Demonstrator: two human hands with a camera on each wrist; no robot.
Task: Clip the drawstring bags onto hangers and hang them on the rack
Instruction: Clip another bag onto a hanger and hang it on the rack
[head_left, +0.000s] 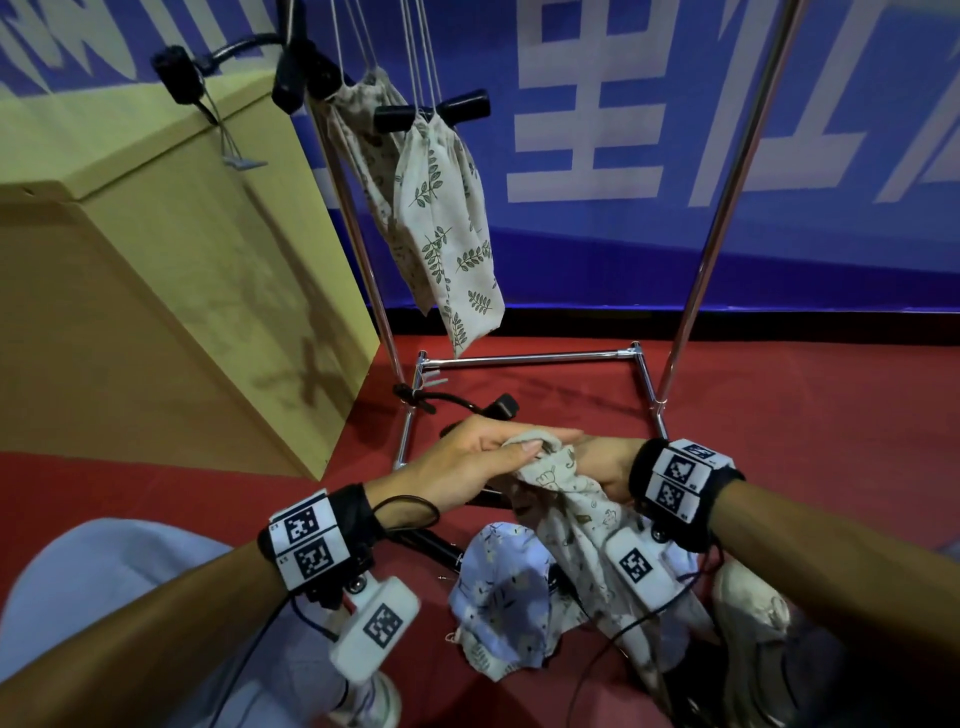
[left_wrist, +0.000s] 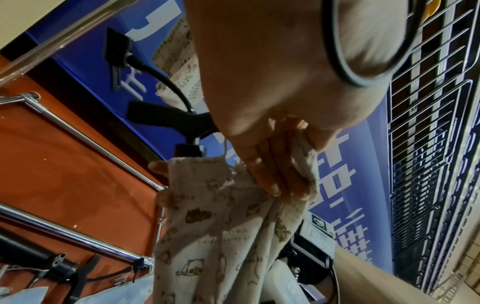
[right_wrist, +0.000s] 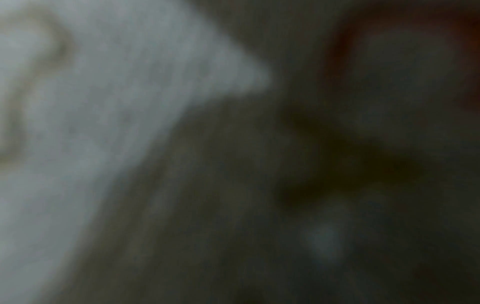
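Drawstring bags are spread over three places. One cream bag with small animal prints (head_left: 566, 499) is held up at the 6 o'clock part of the head view, between both hands, its body drooping toward the floor. The left hand (head_left: 467, 467) has this bag's gathered top edge in its grip, thumb on one side and fingers curled over the cloth; the left wrist view shows those fingers (left_wrist: 270, 170) pressed on the folded rim of the same bag (left_wrist: 221, 236). The right hand (head_left: 608, 467) lies just past the cloth at 3 o'clock of the left one, mostly hidden behind the bag, so I cannot tell how its grip stands. The right wrist view is blurred grey cloth and shows nothing clear.

Below the hands, a pale blue flowered bag (head_left: 504, 592) lies crumpled on the red floor (head_left: 779, 415), touching the hanging cream bag.

At 12 o'clock, two leaf-print bags (head_left: 447, 228) hang from black clip hangers (head_left: 431, 111) on the chrome rack (head_left: 717, 218), strings running up out of the picture. Another black hanger (head_left: 498, 408) lies on the floor inside the rack's base frame. A yellow cardboard box (head_left: 156, 249) stands at 10 o'clock, beside the rack's left post. A blue banner (head_left: 623, 130) covers the wall behind.
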